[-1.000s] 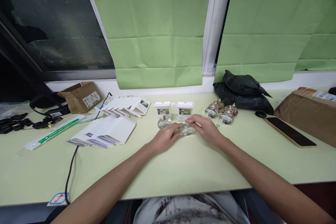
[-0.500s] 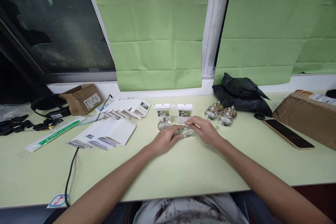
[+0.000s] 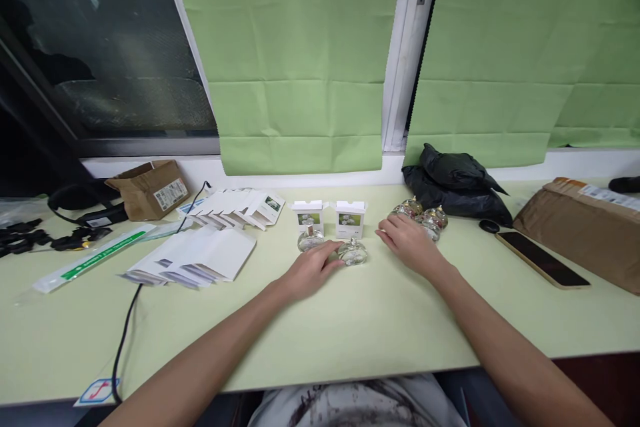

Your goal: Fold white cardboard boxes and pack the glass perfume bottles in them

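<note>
A clear glass perfume bottle (image 3: 353, 253) stands in front of me. My left hand (image 3: 313, 269) is closed on its left edge, thumb and fingertips to either side. To the right, my right hand (image 3: 409, 241) is apart from that bottle, fingers loosely bent and slightly spread. It hovers just before a group of round perfume bottles (image 3: 436, 217) with gold tops, partly hiding them. I see nothing between its fingers. Another clear perfume bottle (image 3: 310, 239) stands just beyond my left hand. Behind the two clear bottles are an open white box (image 3: 308, 215) and a second white box (image 3: 350, 219).
Flattened white cartons (image 3: 200, 255) lie in stacks at left, beside a black cable (image 3: 127, 327). An open brown box (image 3: 150, 192) sits behind them. Black plastic bags (image 3: 457, 183), a phone (image 3: 543, 260) and a large brown parcel (image 3: 580, 230) occupy the right side.
My right hand has left the clear bottle's top and moved right, to the gold-topped bottles. My left hand stays at the clear bottle. The view has shifted slightly.
</note>
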The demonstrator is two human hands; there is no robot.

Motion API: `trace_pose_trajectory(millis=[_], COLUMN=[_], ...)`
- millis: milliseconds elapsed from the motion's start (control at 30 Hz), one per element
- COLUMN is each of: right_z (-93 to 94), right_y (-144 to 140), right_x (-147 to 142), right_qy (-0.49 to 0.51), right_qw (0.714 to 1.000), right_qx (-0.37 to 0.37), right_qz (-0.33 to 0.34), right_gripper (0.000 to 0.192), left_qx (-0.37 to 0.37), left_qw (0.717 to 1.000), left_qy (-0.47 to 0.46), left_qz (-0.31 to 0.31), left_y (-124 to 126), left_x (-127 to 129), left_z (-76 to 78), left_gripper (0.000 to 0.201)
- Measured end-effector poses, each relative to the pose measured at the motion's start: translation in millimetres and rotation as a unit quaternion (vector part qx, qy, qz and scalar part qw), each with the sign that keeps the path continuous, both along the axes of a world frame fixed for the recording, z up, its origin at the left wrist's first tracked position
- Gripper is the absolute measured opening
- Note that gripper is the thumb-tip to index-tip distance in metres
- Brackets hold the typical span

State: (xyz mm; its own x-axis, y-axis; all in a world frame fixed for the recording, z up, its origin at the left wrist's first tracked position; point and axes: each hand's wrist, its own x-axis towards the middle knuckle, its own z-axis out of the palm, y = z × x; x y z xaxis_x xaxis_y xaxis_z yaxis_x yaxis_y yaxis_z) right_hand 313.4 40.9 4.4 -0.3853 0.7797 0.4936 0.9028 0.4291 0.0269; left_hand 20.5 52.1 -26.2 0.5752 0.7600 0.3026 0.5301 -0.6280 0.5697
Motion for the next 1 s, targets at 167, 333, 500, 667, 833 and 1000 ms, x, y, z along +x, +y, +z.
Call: trace_pose_trajectory(millis=[167, 333, 500, 667, 833, 1000], right_z=[-7.2, -10.7, -12.1, -20.1, -22.4, -30.2], right_y=[1, 1, -1, -1, -5, -6], right_x=[14, 12, 13, 11, -7, -27], right_qy=[-0.063, -0.077, -0.063, -0.047, 0.042, 0.188], right_qw=[0.975, 0.963, 0.956, 0.961, 0.987, 0.967], right_qx=[-0.110, -0.141, -0.101, -0.164, -0.154, -0.163], right_qz=[-0.183, -0.216, -0.269, -0.216, -0.013, 0.059], right_gripper=[0.029, 0.032, 0.033, 0.018, 0.008, 0.019], left_qx=[-0.009, -0.023, -0.018, -0.014, -0.008, -0.010], left_qw=[1.000, 1.000, 1.000, 1.000, 1.000, 1.000], left_qy=[0.013, 0.009, 0.003, 0.016, 0.012, 0.000], left_qz=[0.009, 0.013, 0.011, 0.015, 0.014, -0.003], left_y=[1, 1, 1, 2, 1, 0], left_x=[-3, -5, -5, -6, -5, -3], left_z=[-2.1, -2.1, -2.8, -3.5, -1.8, 2.1], left_gripper=[0.049, 0.051, 0.051, 0.052, 0.051, 0.047])
